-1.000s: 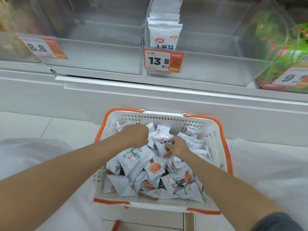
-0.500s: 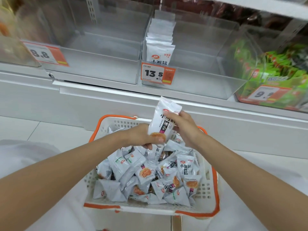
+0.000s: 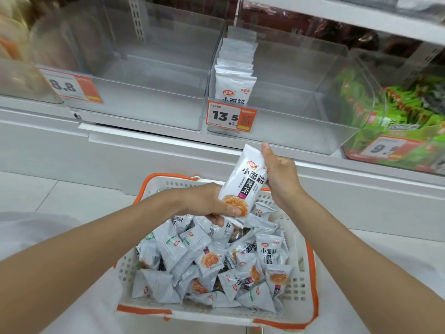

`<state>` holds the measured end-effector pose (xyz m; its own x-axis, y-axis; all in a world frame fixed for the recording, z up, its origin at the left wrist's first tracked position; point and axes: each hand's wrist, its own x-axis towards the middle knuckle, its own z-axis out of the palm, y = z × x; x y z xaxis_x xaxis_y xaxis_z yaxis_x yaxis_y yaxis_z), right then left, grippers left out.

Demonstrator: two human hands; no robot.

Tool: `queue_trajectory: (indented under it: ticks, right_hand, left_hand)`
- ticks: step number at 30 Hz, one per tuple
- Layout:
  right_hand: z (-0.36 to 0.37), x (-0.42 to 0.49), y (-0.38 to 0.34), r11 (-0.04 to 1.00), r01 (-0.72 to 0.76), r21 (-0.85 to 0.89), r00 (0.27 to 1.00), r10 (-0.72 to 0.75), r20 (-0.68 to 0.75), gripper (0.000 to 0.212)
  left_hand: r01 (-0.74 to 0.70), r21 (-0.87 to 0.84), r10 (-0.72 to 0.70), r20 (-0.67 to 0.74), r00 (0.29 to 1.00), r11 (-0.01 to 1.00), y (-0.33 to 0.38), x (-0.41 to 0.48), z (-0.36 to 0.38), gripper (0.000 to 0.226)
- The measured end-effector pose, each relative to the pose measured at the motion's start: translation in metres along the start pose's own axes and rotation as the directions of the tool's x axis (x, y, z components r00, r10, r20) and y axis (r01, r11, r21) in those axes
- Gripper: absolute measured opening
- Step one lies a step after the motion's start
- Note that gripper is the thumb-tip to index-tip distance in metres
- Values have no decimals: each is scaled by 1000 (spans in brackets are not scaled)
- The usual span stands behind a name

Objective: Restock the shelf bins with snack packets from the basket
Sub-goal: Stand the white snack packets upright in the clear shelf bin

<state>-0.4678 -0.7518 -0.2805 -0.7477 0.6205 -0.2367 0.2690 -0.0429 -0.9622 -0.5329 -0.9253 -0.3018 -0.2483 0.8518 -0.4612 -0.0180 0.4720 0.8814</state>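
The left hand (image 3: 207, 203) has its fingers (image 3: 231, 209) curled round the lower end of a white snack packet (image 3: 243, 182), and the right hand (image 3: 280, 179) pinches its upper edge, holding it tilted. Below the fingers sits the basket (image 3: 310, 261), heaped with loose packets (image 3: 212, 259). Beyond them stands the clear shelf bin (image 3: 301, 133).

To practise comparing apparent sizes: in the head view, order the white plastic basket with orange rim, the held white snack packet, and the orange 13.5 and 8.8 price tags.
1. white plastic basket with orange rim
2. held white snack packet
3. orange 13.5 price tag and orange 8.8 price tag look alike; unranked.
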Motion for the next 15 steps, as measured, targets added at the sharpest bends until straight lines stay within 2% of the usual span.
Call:
queue_trajectory:
  ticks: [3, 5, 7, 8, 10, 11, 13, 15]
  right_hand:
    - [-1, -1, -9, 997, -53, 62, 997, 49, 59, 48]
    - [-5, -5, -16, 986, -137, 100, 964, 109, 241, 45]
    - [-9, -11, -18, 983, -181, 21, 873, 151, 463, 47]
    - [-10, -15, -18, 985, -169, -26, 836, 158, 526, 41]
    - [-10, -17, -19, 988, -126, -89, 826, 154, 542, 31]
    - [-10, -17, -24, 991, -86, -106, 845, 129, 519, 29]
    - [-12, -13, -43, 980, 116, -160, 897, -34, 441, 24]
    - [-17, -7, -77, 927, 345, -149, 889, -271, 369, 22]
  left_hand:
    - [-5, 17, 5, -13, 1000, 1000, 5, -3, -6, 14]
    - [2, 15, -2, -19, 1000, 1000, 3, -6, -10, 17]
    - [14, 21, -13, -37, 999, 1000, -1, -9, -13, 17]
    - [23, 38, -21, -44, 999, 999, -3, -11, -13, 17]
    - [45, 92, -39, -58, 998, 995, -3, -14, -15, 23]
    - [49, 130, -40, -68, 997, 990, -2, -17, -20, 31]
    - [8, 188, 18, -139, 990, 982, 9, -24, -36, 56]
    - [-96, 183, 157, -356, 921, 978, 34, -31, -58, 79]
